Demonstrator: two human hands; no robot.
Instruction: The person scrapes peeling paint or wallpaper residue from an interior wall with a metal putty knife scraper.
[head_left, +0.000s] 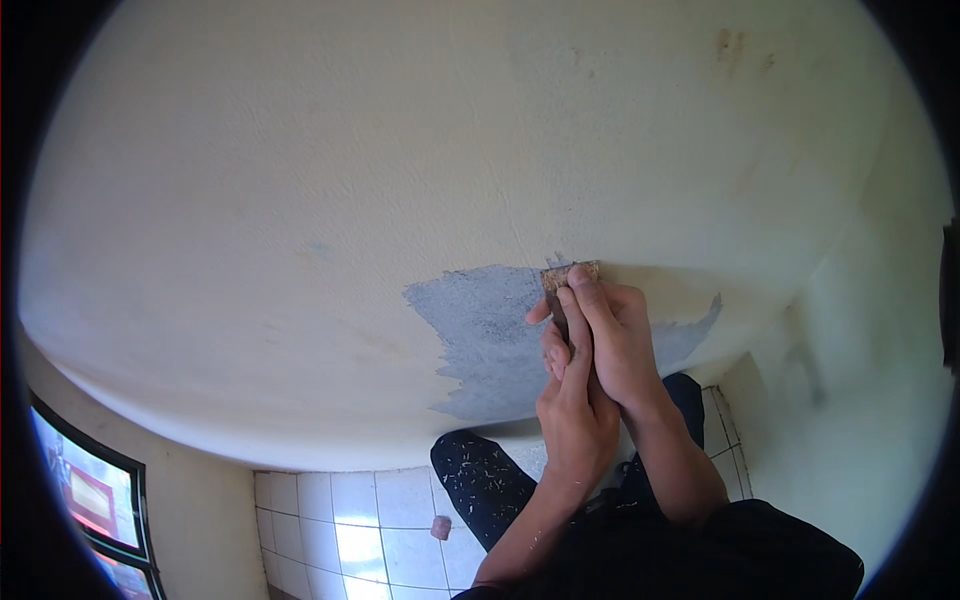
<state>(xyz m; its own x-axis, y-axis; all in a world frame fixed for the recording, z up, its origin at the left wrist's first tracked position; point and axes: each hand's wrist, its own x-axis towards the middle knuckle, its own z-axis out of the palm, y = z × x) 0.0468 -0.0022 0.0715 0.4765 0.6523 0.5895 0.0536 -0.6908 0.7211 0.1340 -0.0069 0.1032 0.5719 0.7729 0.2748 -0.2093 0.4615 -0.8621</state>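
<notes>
Both hands grip one scraper (553, 279) with a worn, rust-brown blade, its edge against the painted wall (360, 180). My left hand (576, 412) wraps the lower handle, one finger stretched up toward the blade. Beside and partly over it, my right hand (621, 341) presses a digit on the blade's face. Much of the handle is hidden by the hands. Around the blade, a ragged grey patch (487, 330) shows where the cream paint is gone. The blade lies at this patch's upper edge, and more bare grey (686, 334) extends to the right of my hands.
An adjoining wall (847, 375) meets this one at the right corner. White floor tiles (409, 499) lie below, with a small pinkish block (441, 528) on them. Pale flakes dot my dark trouser leg (480, 469). A dark-framed window (142, 510) is at the lower left.
</notes>
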